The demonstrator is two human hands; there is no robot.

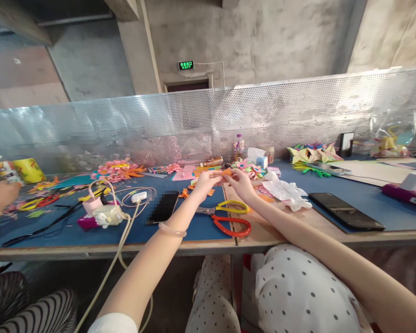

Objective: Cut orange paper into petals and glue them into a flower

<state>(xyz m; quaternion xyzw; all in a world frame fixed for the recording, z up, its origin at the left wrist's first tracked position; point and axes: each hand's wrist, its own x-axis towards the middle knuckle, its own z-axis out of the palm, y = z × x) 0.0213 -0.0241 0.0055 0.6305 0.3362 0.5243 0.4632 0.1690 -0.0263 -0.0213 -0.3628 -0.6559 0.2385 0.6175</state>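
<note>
Concrete wall point(263, 37) behind, blue desk point(201, 232) below, and it's left hand point(208, 181) and right hand point(241, 182), each grip pinching orange paper point(226, 172), open scissors point(217, 217) lying nearer the body!

A smooth, pale pinkish bangle point(172, 231) circles the left forearm point(152, 259) behind the bare left hand point(207, 183), and a plain white sleeve point(114, 323) shows higher up. The right hand point(243, 183) is bare too. White polka-dot trousers point(298, 289) carry small dark spots, some perhaps ring-shaped.
</note>
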